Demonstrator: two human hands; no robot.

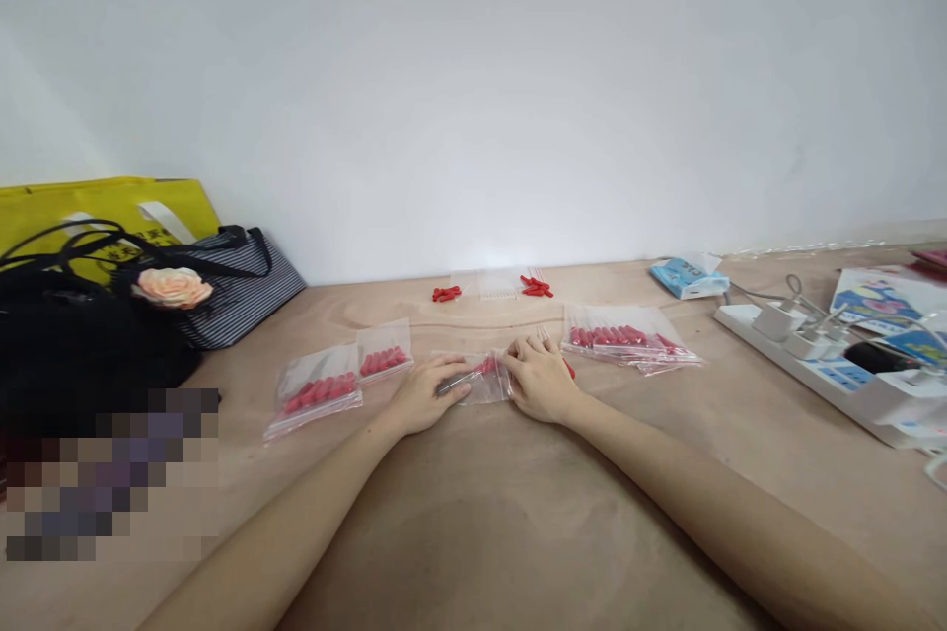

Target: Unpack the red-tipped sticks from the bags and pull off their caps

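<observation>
A small clear zip bag lies flat on the table between my two hands, with something red showing at its upper right. My left hand grips the bag's left side, fingers curled. A dark slim strip shows by its fingertips; I cannot tell what it is. At the bag's right edge my right hand is closed, its fingertips pinching the plastic. From under that hand stick out a red end and thin clear tips; the rest of these pieces is hidden.
Bags of red-handled pieces lie at left and in a stack at right. Loose red pieces lie near the wall. A tissue pack and a power strip stand right; a striped bag and a yellow bag left.
</observation>
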